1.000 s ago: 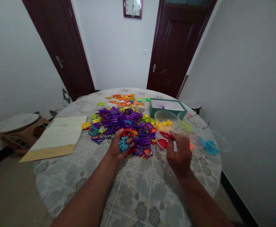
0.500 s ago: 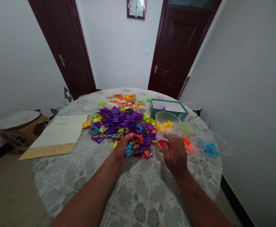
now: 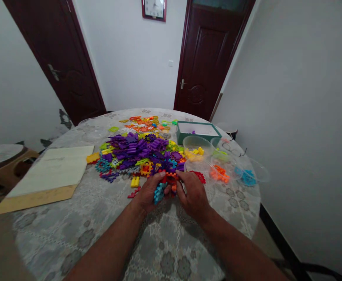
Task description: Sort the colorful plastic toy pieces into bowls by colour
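My left hand [image 3: 148,191] is closed around a small cluster of interlocking plastic pieces [image 3: 160,192], with a blue toothed piece towards me and red and orange ones beyond it. From the other side my right hand [image 3: 193,195] pinches the red and orange part of the same cluster; the fingertips are partly hidden. Just past both hands lies a large pile of mostly purple interlocking pieces [image 3: 141,148]. A red toothed piece [image 3: 199,176] shows beside my right hand in a clear bowl. Loose yellow pieces [image 3: 135,182] lie near my left hand.
Clear bowls hold yellow pieces [image 3: 196,153], orange pieces [image 3: 220,174] and blue pieces [image 3: 248,177] on the right. A green-edged box [image 3: 198,136] stands behind them. Paper sheets [image 3: 54,168] lie at the left on the round table. Orange pieces [image 3: 140,127] are spread at the back.
My right hand has moved left from the bowl of red pieces to the cluster in my left hand. The view has turned slightly right.
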### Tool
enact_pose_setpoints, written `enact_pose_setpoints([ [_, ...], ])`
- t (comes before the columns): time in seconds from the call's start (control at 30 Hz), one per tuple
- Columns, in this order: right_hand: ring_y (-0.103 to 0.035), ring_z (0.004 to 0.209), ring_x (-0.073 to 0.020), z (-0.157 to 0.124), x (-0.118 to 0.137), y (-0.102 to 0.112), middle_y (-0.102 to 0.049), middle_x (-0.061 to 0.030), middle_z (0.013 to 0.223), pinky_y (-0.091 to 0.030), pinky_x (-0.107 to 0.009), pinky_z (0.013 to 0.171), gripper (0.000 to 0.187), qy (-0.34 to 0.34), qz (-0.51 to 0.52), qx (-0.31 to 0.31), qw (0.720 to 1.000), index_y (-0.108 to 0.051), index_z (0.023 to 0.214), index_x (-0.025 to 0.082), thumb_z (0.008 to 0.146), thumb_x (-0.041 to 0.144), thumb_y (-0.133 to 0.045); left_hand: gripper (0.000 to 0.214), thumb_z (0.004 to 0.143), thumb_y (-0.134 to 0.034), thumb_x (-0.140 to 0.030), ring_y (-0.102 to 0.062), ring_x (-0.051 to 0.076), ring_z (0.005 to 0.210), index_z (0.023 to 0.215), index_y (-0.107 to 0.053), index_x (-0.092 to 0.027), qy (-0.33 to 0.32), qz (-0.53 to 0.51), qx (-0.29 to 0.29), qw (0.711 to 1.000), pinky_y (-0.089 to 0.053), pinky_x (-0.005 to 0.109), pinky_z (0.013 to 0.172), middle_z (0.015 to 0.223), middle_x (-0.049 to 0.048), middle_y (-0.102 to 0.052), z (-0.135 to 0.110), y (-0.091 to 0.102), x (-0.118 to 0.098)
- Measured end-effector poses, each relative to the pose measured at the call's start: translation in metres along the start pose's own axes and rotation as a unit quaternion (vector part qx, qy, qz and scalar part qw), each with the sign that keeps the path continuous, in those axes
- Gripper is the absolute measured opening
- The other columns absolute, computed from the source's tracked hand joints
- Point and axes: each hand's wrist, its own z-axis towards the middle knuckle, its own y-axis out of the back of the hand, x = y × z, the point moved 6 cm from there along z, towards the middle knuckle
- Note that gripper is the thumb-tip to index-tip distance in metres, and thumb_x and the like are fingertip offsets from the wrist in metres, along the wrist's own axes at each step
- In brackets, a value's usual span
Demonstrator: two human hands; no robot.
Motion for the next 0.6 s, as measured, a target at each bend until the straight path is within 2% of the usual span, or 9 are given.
enact_pose_setpoints([
  [0.2, -0.067, 0.103, -0.0247, 0.001, 0.002, 0.005, -0.07, -0.0112, 0.112, -0.061, -0.043, 0.089, 0.046, 0.009, 0.034, -0.018, 0.999, -0.059, 0.145, 0.021, 0.1, 0.012, -0.053, 0.046, 0.084, -0.075, -0.059, -0.051, 0.014, 0.051, 0.072, -0.067, -0.015, 0.028, -0.019, 0.001, 0.999, -0.044, 0.026, 0.052, 0.055, 0.0012, -0.055, 0.002, 0.004, 0.003],
  [0.37, -0.068, 0.099, -0.0228, 0.006, 0.003, 0.025, -0.07, -0.0089, 0.107, -0.061, -0.04, 0.086, 0.046, 0.024, 0.065, -0.082, 0.994, -0.062, 0.14, 0.023, 0.097, 0.009, -0.055, 0.039, 0.085, -0.077, -0.054, -0.052, 0.014, 0.052, 0.079, -0.069, -0.016, 0.021, -0.033, -0.016, 0.999, -0.048, 0.027, 0.056, 0.054, -0.0007, -0.054, 0.002, 0.008, -0.005],
  [0.47, -0.068, 0.097, -0.0214, 0.008, -0.018, 0.049, -0.071, -0.0074, 0.105, -0.06, -0.039, 0.086, 0.042, -0.023, 0.04, -0.149, 0.988, -0.064, 0.137, 0.024, 0.097, 0.011, -0.057, 0.038, 0.084, -0.078, -0.052, -0.049, 0.013, 0.051, 0.086, -0.072, -0.015, 0.02, -0.029, -0.014, 0.999, -0.046, 0.026, 0.052, 0.054, -0.0009, -0.054, 0.003, 0.012, -0.009],
  [0.6, -0.069, 0.093, -0.0205, -0.001, -0.071, 0.086, -0.073, -0.0061, 0.104, -0.059, -0.039, 0.088, 0.032, -0.16, -0.035, -0.253, 0.953, -0.069, 0.13, 0.023, 0.1, 0.024, -0.061, 0.041, 0.083, -0.08, -0.053, -0.049, 0.013, 0.053, 0.092, -0.076, -0.013, 0.021, -0.017, -0.018, 0.999, -0.047, 0.026, 0.053, 0.057, 0.0001, -0.055, 0.003, 0.015, -0.011],
])
